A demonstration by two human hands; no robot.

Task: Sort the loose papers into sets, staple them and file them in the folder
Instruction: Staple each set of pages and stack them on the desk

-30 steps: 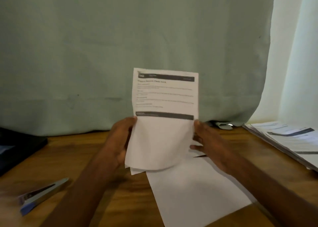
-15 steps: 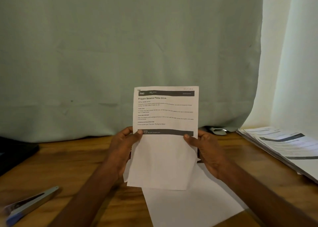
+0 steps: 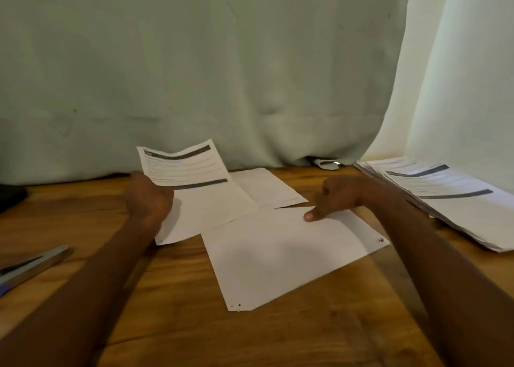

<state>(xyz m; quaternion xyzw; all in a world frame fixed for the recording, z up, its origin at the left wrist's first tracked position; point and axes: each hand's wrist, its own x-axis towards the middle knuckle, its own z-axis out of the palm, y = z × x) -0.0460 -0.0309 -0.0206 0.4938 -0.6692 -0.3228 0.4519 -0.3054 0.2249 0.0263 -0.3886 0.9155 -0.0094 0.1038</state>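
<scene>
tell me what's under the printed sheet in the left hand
The printed sheet overlaps a blank sheet and the wooden table. Whatever lies directly beneath its middle is covered.

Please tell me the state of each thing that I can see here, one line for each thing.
Left hand: grips the printed sheet.
Printed white sheet: held, tilted.
Right hand: fingertip touches the blank sheet.
Blank white sheet: flat on the table.
Paper stack: fanned, loose.
Blue-and-silver stapler: lying untouched.
</scene>
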